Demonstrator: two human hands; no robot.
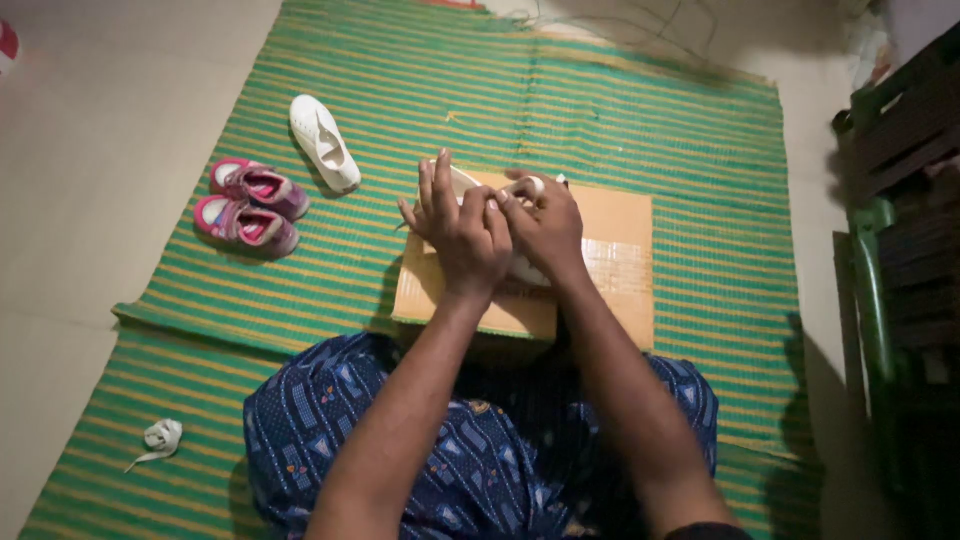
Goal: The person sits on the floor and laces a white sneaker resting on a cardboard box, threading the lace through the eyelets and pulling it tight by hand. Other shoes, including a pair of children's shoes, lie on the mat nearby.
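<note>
A green and yellow striped mat (640, 130) covers the floor, and on it, just in front of the person's lap, lies a flat cardboard sheet (610, 250) that serves as the landmark and working base. Over the cardboard the left hand (462, 235) and right hand (543, 225) close together on a white shoe (465, 180), fingers curled around it, apparently to steady it. Left of the cardboard lie a second white shoe (323, 142), then a pink pair (250, 205); a loose white lace (160, 438) lies well off to its lower left.
</note>
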